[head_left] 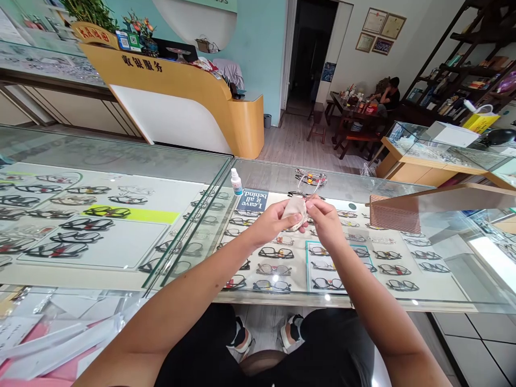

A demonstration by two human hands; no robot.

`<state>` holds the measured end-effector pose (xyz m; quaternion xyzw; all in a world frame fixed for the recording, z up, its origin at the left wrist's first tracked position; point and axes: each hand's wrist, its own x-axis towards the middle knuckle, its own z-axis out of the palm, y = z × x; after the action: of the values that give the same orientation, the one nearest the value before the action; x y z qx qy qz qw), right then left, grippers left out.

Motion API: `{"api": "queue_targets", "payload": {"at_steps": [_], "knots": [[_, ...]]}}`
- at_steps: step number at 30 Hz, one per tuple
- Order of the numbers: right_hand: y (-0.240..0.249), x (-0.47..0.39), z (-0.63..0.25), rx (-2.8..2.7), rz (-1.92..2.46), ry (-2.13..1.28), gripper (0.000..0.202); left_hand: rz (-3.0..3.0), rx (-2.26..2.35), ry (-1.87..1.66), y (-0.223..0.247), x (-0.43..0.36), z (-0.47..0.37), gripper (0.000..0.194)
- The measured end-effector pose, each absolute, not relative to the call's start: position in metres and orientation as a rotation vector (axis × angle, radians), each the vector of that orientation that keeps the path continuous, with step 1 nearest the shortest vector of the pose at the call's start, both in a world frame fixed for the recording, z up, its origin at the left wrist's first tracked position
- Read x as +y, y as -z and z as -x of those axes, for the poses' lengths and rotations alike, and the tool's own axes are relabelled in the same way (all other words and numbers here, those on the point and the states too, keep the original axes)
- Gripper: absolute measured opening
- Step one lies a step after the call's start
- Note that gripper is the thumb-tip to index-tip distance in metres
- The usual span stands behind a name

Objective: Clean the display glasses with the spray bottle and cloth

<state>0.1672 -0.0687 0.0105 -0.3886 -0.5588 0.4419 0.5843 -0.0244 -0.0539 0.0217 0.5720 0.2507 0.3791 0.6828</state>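
Above the glass counter, my left hand (278, 217) is closed on a pale cream cloth (295, 208), with the thumb across it. My right hand (322, 215) pinches at the right edge of the cloth; thin pale temple-like arms rise behind the fingers, and what the fingertips hold is too small to make out. Just beyond the hands, several glasses (311, 177) rest on the counter top. A small white spray bottle (236, 183) with a blue label stands upright to the left, beside a dark blue printed card (253, 200).
Rows of glasses (276, 252) lie inside the glass counter (258, 298). A brown patterned box-like object (393, 214) is on the right. Papers and plastic bags (60, 338) lie at lower left. Farther back are a wooden reception desk (245, 126) and a seated person (389, 94).
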Motion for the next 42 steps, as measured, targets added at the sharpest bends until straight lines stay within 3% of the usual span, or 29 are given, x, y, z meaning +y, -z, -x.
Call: {"api": "queue_targets", "payload": {"at_steps": [15, 21, 30, 32, 37, 42], "knots": [[-0.024, -0.071, -0.18, -1.011, 0.778, -1.031, 0.03, -1.388, 0.764, -1.086, -0.013, -0.037, 0.032, 0.068], [-0.034, -0.073, -0.19, -1.026, 0.798, -1.079, 0.036, -1.714, 1.082, -1.244, -0.022, -0.018, 0.053, 0.04], [-0.029, -0.066, -0.194, -1.067, 0.743, -1.308, 0.034, -1.981, 1.665, -0.766, 0.005, 0.017, 0.076, 0.037], [-0.03, -0.067, -0.194, -1.107, 0.73, -1.379, 0.036, -2.072, 1.68, -0.825, 0.008, 0.02, 0.076, 0.037], [-0.031, -0.066, -0.193, -1.133, 0.67, -1.497, 0.039, -2.231, 1.292, -1.472, 0.002, 0.006, 0.066, 0.059], [-0.03, -0.063, -0.189, -1.167, 0.711, -1.575, 0.045, -2.249, 0.767, -1.508, -0.003, -0.024, 0.046, 0.098]]}}
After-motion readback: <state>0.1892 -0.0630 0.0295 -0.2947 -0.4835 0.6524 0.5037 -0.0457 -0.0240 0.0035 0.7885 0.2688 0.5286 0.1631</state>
